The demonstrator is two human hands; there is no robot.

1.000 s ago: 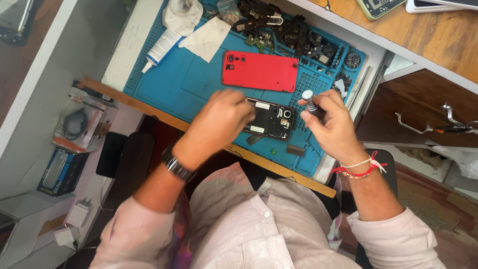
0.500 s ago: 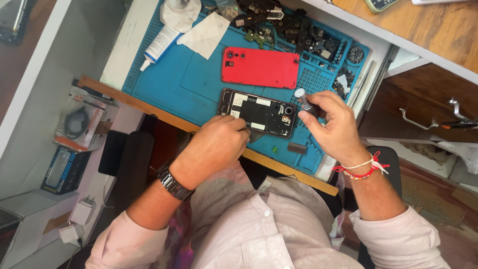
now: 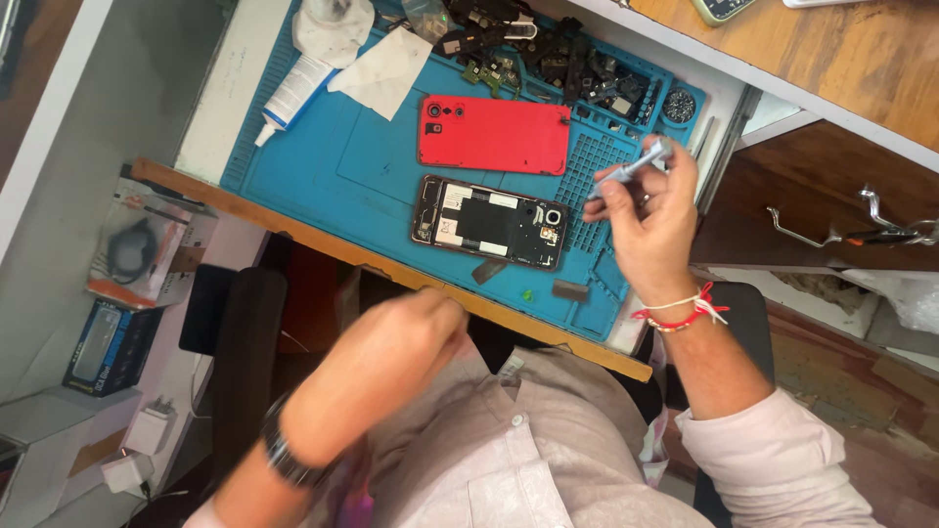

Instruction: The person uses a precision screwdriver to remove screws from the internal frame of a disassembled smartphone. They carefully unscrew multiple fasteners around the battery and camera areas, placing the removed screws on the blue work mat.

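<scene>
An opened black phone (image 3: 489,222) lies with its insides up on the blue work mat (image 3: 323,166). Just behind it rests its red back cover (image 3: 494,134). My right hand (image 3: 646,220) hovers at the phone's right end and grips a small silver screwdriver (image 3: 631,168), tip pointing left toward the phone. My left hand (image 3: 377,367) is blurred, pulled back off the mat over my lap, fingers curled; whether it holds anything cannot be told.
A white tube (image 3: 293,93) and a white cloth (image 3: 383,66) lie at the mat's back left. Several small dark phone parts (image 3: 558,59) fill the mat's back trays. Wooden desk edge (image 3: 293,230) runs in front; a drawer (image 3: 831,215) stands at right.
My left hand has drawn back from the phone toward my body. My right hand lifted the screwdriver up and to the right, off the phone. The whole phone now shows.
</scene>
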